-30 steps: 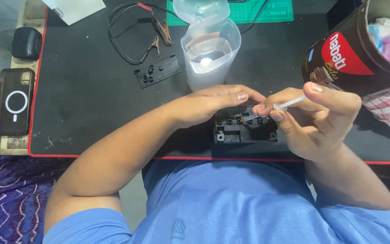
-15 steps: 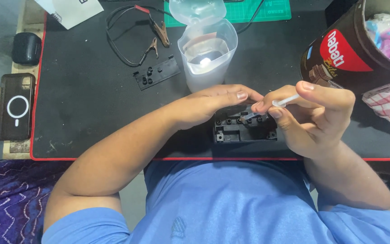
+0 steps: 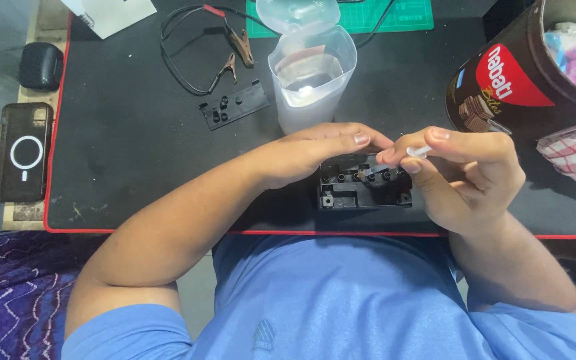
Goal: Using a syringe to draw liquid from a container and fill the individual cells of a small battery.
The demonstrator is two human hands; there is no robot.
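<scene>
Nearest, black plastic part with round ports (image 3: 361, 190) lies on black desk mat (image 3: 135, 153) just inside its red edge; left hand (image 3: 315, 157) rests flat over its top; right hand (image 3: 465, 177) pinches thin white swab (image 3: 395, 160), tip at a port; beyond, clear plastic container (image 3: 311, 77); alligator-clip leads (image 3: 225, 50).

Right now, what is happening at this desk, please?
A person in a blue shirt sits at a black desk mat. The left hand rests on a small black plastic part with a row of round holes and steadies it. The right hand pinches a thin white stick, its tip pointing into one of the holes. Behind stand a clear plastic container, a second black part and clip leads.
</scene>
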